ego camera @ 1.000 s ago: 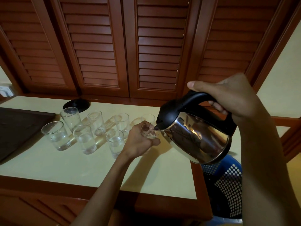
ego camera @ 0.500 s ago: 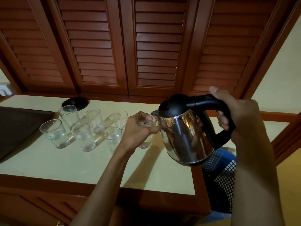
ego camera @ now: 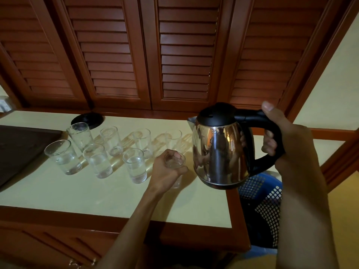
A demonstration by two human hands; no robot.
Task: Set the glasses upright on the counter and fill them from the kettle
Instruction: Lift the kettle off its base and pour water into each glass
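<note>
My right hand [ego camera: 291, 150] holds the steel kettle [ego camera: 219, 150] upright; my left [ego camera: 165, 169] grips one glass [ego camera: 174, 162] beside seven upright glasses [ego camera: 97, 160] on the table [ego camera: 97, 193].

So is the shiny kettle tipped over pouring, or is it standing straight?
Straight. The kettle is upright in the air, gripped by the right hand; its spout points sideways and no water runs into the glass the left hand holds.

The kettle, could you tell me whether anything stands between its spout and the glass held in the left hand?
Nothing visible does. The kettle, upright in the right hand, has its spout just right of the held glass, with open air between. The left hand wraps the glass's side, leaving the rim uncovered.
</note>
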